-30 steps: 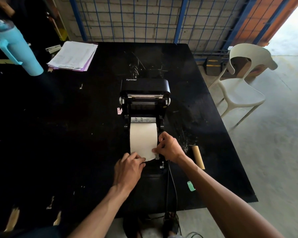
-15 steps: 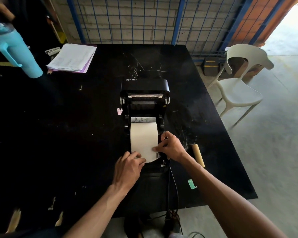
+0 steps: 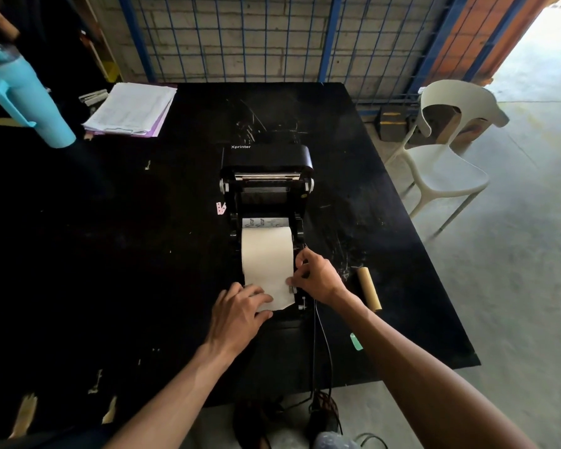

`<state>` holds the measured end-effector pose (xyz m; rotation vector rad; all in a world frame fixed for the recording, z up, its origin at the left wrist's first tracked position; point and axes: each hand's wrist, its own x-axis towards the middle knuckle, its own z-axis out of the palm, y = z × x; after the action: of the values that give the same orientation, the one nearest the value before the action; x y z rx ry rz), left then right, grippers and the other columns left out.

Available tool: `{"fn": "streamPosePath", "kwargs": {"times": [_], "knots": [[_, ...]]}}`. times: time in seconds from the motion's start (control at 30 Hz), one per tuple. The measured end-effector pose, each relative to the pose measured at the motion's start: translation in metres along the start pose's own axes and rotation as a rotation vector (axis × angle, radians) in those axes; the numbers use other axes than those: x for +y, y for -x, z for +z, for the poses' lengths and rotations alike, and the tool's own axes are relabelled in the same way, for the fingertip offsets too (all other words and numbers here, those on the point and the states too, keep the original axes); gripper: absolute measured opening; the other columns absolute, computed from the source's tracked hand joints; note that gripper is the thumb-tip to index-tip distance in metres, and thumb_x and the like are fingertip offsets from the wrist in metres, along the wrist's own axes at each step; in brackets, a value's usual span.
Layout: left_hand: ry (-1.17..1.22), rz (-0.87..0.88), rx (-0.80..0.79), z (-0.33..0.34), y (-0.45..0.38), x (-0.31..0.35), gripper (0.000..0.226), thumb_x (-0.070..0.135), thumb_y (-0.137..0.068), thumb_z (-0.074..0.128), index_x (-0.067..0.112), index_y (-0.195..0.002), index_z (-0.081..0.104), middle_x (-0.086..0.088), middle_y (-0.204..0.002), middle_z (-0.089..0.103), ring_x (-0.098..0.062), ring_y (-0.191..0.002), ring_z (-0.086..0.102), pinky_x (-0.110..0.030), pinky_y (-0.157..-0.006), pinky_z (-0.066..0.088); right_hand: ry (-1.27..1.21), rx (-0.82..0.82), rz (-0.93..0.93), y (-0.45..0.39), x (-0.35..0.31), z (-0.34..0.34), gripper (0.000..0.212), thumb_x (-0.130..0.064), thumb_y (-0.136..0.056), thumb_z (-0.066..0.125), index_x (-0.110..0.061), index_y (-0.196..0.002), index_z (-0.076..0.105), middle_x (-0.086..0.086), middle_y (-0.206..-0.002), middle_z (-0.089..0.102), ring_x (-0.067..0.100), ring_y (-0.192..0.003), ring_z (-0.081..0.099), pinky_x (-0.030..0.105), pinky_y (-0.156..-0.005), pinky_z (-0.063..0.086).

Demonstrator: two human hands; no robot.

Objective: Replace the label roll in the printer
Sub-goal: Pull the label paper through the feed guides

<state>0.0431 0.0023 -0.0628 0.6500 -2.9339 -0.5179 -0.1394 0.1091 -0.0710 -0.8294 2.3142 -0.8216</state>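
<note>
White label paper [image 3: 266, 260] is thin and bendy, likely easy to tear, so left hand [image 3: 240, 315] pinches its loose end and right hand [image 3: 316, 277] pinches its side edge.

head cam | looks forward-down | close above table [image 3: 143, 254] | single view

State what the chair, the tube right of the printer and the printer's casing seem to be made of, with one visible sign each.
Chair: likely moulded plastic, matte off-white; seat, back and legs flow as one seamless shape.
Tube: probably cardboard, dull tan, bare surface.
Printer: seemingly black plastic, slightly glossy; soft sheen along its rounded lid.
</note>
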Motion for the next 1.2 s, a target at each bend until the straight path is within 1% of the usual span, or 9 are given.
{"fn": "streamPosePath", "kwargs": {"times": [0.1,0.23,0.37,0.47,0.57,0.7,0.8,1.0,1.2], "knots": [[-0.002,0.022,0.048,0.001,0.002,-0.001,0.016,0.036,-0.086,0.067,0.031,-0.099,0.075,0.015,-0.101,0.071,-0.012,-0.087,0.057,-0.028,-0.073,0.042,0.072,-0.036,-0.057,0.004,-0.001,-0.003,0.040,-0.024,-0.075,0.081,-0.030,-0.093,0.045,-0.004,-0.079,0.075,0.019,-0.078,0.070,0.049,-0.077,0.058],[0.029,0.002,0.083,0.004,0.002,-0.004,0.015,0.036,-0.089,0.061,0.029,-0.090,0.075,0.016,-0.090,0.072,-0.013,-0.082,0.055,-0.030,-0.070,0.041,0.093,-0.082,-0.212,0.028,0.001,-0.009,0.035,-0.024,-0.073,0.078,-0.028,-0.098,0.053,-0.012,-0.103,0.062,0.011,-0.083,0.061,0.044,-0.077,0.057],[0.091,-0.031,0.114,0.005,0.003,-0.003,0.014,0.033,-0.089,0.062,0.027,-0.082,0.071,0.014,-0.084,0.070,-0.012,-0.082,0.056,-0.030,-0.069,0.037,0.228,-0.170,-0.302,0.047,0.006,-0.008,0.037,-0.039,-0.073,0.077,-0.034,-0.103,0.056,-0.013,-0.125,0.048,0.010,-0.094,0.062,0.036,-0.078,0.059],[0.156,-0.008,0.137,0.007,0.009,-0.004,0.015,0.032,-0.090,0.062,0.026,-0.078,0.069,0.014,-0.080,0.069,-0.010,-0.081,0.056,-0.027,-0.071,0.034,0.335,-0.082,-0.350,0.054,0.011,0.000,0.036,-0.048,-0.077,0.076,-0.035,-0.105,0.058,-0.013,-0.127,0.043,0.004,-0.101,0.053,0.035,-0.075,0.058],[0.211,0.038,0.133,0.007,0.014,-0.007,0.020,0.038,-0.091,0.056,0.028,-0.079,0.069,0.016,-0.081,0.069,-0.007,-0.084,0.056,-0.028,-0.076,0.037,0.386,0.018,-0.445,0.060,0.013,0.007,0.023,-0.048,-0.087,0.065,-0.032,-0.104,0.062,-0.012,-0.119,0.053,0.009,-0.102,0.050,0.036,-0.075,0.056],[0.240,0.092,0.114,0.006,0.027,-0.016,0.033,0.058,-0.087,0.049,0.034,-0.089,0.070,0.022,-0.091,0.068,-0.001,-0.093,0.053,-0.030,-0.084,0.038,0.357,-0.003,-0.546,0.068,0.018,0.007,0.027,-0.052,-0.093,0.057,-0.027,-0.100,0.066,-0.009,-0.108,0.061,0.010,-0.094,0.044,0.023,-0.082,0.041],[0.229,0.128,0.069,0.007,0.037,-0.028,0.047,0.069,-0.079,0.054,0.035,-0.108,0.069,0.022,-0.110,0.064,-0.001,-0.108,0.048,-0.030,-0.092,0.036,0.324,-0.052,-0.561,0.071,0.020,0.002,0.033,-0.056,-0.094,0.053,-0.026,-0.096,0.067,-0.009,-0.108,0.060,0.012,-0.098,0.044,0.027,-0.087,0.042],[0.208,0.112,0.056,0.006,0.044,-0.044,0.031,0.031,-0.078,0.076,0.041,-0.107,0.071,0.015,-0.128,0.063,-0.011,-0.127,0.047,-0.038,-0.100,0.039,0.378,-0.105,-0.590,0.077,0.020,0.001,0.033,-0.058,-0.094,0.053,-0.029,-0.095,0.068,-0.011,-0.115,0.057,0.013,-0.108,0.043,0.037,-0.095,0.045],[0.269,0.179,-0.071,0.006,0.048,-0.048,0.017,0.040,-0.083,0.069,0.041,-0.099,0.073,0.016,-0.137,0.056,-0.006,-0.143,0.028,-0.045,-0.114,0.028,0.459,-0.243,-0.554,0.085,0.016,0.000,0.023,-0.050,-0.090,0.062,-0.030,-0.096,0.072,-0.004,-0.149,0.041,0.024,-0.132,0.029,0.041,-0.110,0.034]]}}
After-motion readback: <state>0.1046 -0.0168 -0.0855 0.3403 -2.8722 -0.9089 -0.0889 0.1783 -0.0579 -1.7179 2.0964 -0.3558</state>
